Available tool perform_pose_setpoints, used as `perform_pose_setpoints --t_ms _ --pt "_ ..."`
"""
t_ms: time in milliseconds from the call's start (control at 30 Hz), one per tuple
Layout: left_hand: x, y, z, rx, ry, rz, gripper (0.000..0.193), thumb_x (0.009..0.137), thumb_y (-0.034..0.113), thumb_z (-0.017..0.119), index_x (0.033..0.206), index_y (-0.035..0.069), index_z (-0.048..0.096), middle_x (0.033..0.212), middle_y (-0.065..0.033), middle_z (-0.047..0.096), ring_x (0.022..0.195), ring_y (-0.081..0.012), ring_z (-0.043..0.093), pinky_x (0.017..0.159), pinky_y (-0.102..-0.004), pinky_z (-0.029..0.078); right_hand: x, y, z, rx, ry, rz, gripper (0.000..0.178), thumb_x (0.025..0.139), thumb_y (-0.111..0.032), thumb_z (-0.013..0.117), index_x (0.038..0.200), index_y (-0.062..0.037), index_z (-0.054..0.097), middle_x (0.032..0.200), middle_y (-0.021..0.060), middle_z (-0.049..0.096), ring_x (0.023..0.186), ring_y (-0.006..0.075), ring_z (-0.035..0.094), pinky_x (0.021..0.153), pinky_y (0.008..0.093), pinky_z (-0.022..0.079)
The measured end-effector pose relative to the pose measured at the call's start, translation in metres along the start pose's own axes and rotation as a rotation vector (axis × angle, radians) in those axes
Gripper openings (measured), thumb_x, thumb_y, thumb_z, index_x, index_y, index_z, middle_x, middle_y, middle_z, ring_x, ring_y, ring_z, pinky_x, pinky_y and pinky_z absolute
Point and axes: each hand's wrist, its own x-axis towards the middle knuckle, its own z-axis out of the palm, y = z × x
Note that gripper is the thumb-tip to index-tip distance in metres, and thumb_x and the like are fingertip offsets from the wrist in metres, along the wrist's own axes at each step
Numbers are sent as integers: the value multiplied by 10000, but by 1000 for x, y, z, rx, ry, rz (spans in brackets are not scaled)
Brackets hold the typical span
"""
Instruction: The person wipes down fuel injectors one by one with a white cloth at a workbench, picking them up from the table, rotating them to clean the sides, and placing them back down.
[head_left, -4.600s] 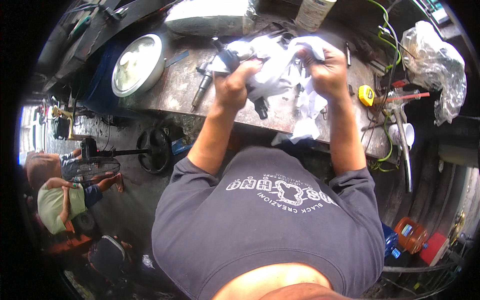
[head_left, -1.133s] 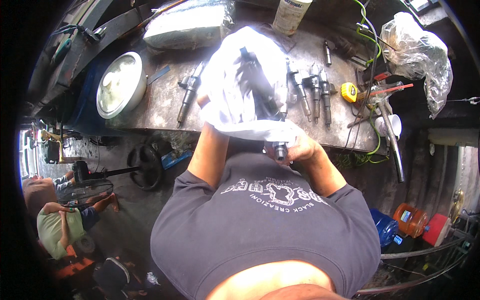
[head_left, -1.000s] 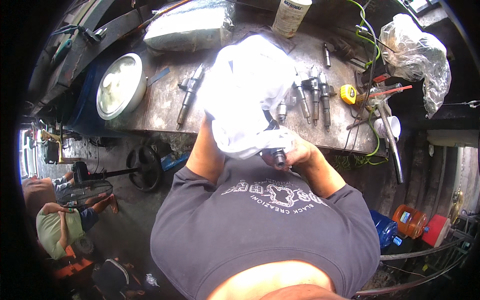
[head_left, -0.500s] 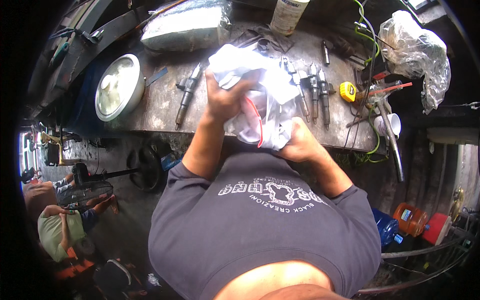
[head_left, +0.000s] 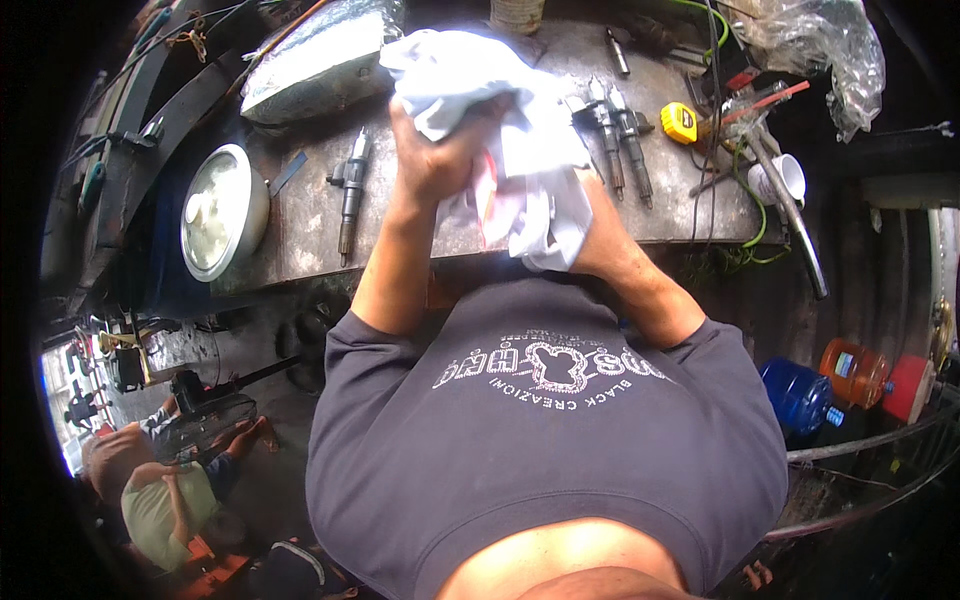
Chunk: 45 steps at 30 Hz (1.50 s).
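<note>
A bunched white cloth (head_left: 545, 125) with a red edge is held up over the front of the metal workbench (head_left: 300, 240). My left hand (head_left: 440, 150) is closed round its left side, fingers dug into the folds. My right hand (head_left: 598, 228) grips the lower right of the cloth, its fingers mostly hidden behind the fabric. Whether anything is wrapped inside cannot be seen. Left of the cloth lies a metal fuel injector (head_left: 352, 190). More injectors (head_left: 630, 145) lie side by side on the right, partly covered by the cloth from this angle.
A lidded pot (head_left: 220, 210) stands at the bench's left, below a plastic-wrapped block (head_left: 320, 65). On the right are a yellow tape measure (head_left: 679, 122), cables, a metal pipe (head_left: 795, 220), a white cup (head_left: 780, 181) and a clear plastic bag (head_left: 825, 50). Another person (head_left: 165, 510) sits at far left.
The cloth has shifted slightly up and left in the picture and been refolded between my hands. The whole view has tilted, so the bench items sit higher.
</note>
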Motion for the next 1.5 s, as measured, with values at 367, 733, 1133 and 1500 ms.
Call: perform_pose_setpoints --t_ms 367,733,1133,1500 --pt "-48 8 -1 -645 468 -689 155 859 116 513 880 19 633 789 -50 634 790 -151 608 703 -317 456 -7 -34 -2 -377 215 75 336 623 -158 651 933 -53 571 713 111 607 614 296 594 562 359 447" --pt "-87 12 9 -795 256 -726 161 859 131 512 917 18 611 829 -60 621 814 -161 599 722 -321 453 -13 -41 -23 -387 174 -35 612 632 -36 616 1216 -6 433 907 123 585 776 292 563 700 367 418" --pt "-106 10 19 -715 386 -701 181 860 148 512 959 16 588 872 -71 607 841 -172 589 743 -326 449 -30 -33 -8 210 297 -90 478 700 -52 691 1135 11 502 977 153 594 883 271 621 724 309 494" --pt "-117 12 27 -831 186 -744 208 861 163 511 996 15 566 911 -81 594 866 -182 580 762 -330 447 -24 -47 -14 -164 375 -165 505 641 -56 668 1122 3 527 882 107 604 752 237 577 729 330 401"
